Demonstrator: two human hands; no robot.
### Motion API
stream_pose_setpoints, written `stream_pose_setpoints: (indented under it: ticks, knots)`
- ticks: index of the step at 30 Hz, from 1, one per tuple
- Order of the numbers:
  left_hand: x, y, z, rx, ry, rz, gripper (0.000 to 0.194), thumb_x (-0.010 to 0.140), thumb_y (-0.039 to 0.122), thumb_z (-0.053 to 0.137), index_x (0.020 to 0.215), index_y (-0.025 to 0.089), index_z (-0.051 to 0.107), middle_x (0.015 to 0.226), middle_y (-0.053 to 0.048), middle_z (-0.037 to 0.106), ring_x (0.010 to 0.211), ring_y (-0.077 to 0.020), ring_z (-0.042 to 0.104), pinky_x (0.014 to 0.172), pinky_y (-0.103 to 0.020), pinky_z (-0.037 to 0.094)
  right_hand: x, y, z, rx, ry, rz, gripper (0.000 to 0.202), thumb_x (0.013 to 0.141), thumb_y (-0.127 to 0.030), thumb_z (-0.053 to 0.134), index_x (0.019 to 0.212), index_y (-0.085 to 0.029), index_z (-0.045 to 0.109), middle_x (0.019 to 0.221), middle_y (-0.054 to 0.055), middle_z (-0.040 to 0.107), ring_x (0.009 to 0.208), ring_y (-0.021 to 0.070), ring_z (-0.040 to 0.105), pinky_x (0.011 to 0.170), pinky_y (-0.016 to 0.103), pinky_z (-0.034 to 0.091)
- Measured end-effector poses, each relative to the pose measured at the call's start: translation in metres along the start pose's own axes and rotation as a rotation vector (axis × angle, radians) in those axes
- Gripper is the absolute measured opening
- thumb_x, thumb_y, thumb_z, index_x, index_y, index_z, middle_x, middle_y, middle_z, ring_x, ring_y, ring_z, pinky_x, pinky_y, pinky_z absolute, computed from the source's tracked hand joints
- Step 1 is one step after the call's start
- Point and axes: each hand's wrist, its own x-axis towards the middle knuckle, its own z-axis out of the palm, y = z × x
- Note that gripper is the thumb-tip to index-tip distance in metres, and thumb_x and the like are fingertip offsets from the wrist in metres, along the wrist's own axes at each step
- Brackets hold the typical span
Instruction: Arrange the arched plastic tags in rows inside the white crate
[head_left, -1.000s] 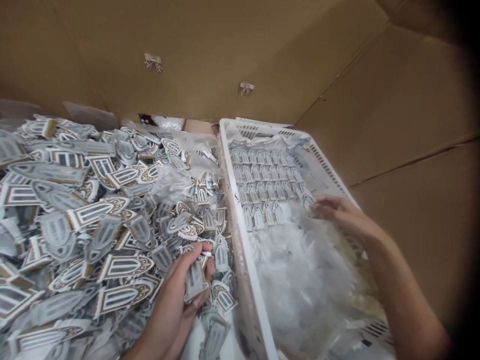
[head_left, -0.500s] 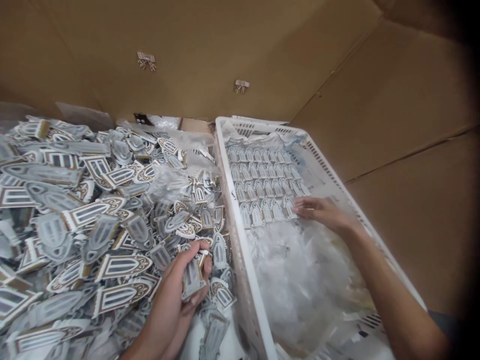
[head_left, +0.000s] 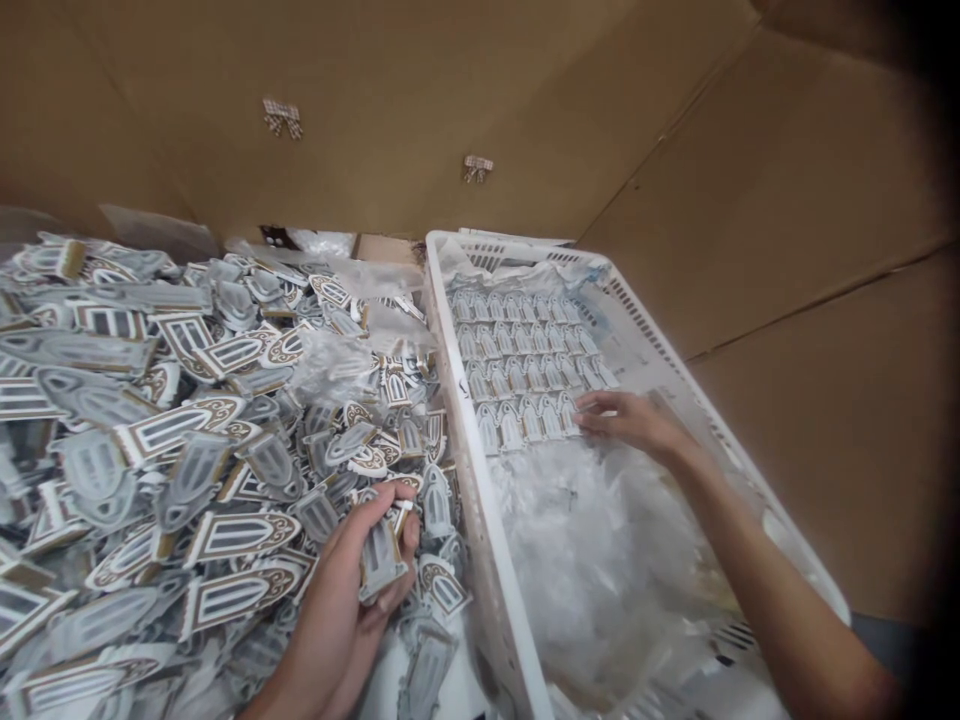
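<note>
My left hand (head_left: 341, 600) grips a small stack of arch-window-shaped pieces (head_left: 380, 555) above a big loose pile of grey, white and gold arch-window pieces (head_left: 187, 430). My right hand (head_left: 630, 420) reaches into a white plastic crate (head_left: 480, 500), its fingertips resting on the right end of the nearest row of small arch-window pieces (head_left: 525, 370), which lie in neat rows on clear plastic film (head_left: 600, 560). Whether the right hand holds a piece is hidden by its fingers.
Brown cardboard walls (head_left: 450, 90) stand behind and to the right of the crate. Two small patterned bow shapes (head_left: 281, 117) (head_left: 478, 168) are stuck on the back cardboard. Crumpled clear plastic (head_left: 337, 365) lies among the loose pile.
My right hand has slid left along the nearest row in the crate, from the crate's right wall toward the row's end. My left hand has stayed in place with its stack.
</note>
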Motion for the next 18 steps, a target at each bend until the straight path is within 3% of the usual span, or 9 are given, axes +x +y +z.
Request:
stream_pose_setpoints:
  ticks: [3, 12, 18]
  knots:
    - [-0.0002, 0.0013, 0.002, -0.001, -0.018, 0.003, 0.05, 0.076, 0.054, 0.09, 0.113, 0.026, 0.073, 0.088, 0.002, 0.06, 0.074, -0.0098, 0.053, 0.063, -0.016, 0.05, 0.003, -0.0006, 0.0012, -0.039, 0.006, 0.001, 0.071, 0.058, -0.061, 0.098, 0.105, -0.015, 0.07, 0.079, 0.005, 0.071, 0.069, 0.0175, 0.067, 0.069, 0.033, 0.056]
    - [-0.0023, 0.0015, 0.0035, 0.017, -0.079, 0.057, 0.044, 0.083, 0.054, 0.083, 0.111, 0.022, 0.07, 0.082, 0.003, 0.057, 0.061, -0.0074, 0.042, 0.056, -0.018, 0.041, 0.0037, -0.0011, 0.0042, -0.211, 0.043, -0.026, 0.046, 0.075, -0.052, 0.084, 0.104, -0.018, 0.07, 0.076, 0.003, 0.073, 0.066, 0.0172, 0.066, 0.068, 0.029, 0.05]
    - [-0.0018, -0.002, 0.0008, 0.037, -0.078, 0.086, 0.046, 0.082, 0.055, 0.084, 0.111, 0.021, 0.071, 0.083, 0.002, 0.059, 0.061, -0.0075, 0.043, 0.055, -0.018, 0.039, 0.0008, -0.0062, 0.0074, -0.407, 0.163, -0.094, 0.033, 0.079, -0.04, 0.078, 0.106, -0.02, 0.074, 0.087, 0.006, 0.076, 0.076, 0.0186, 0.066, 0.074, 0.03, 0.045]
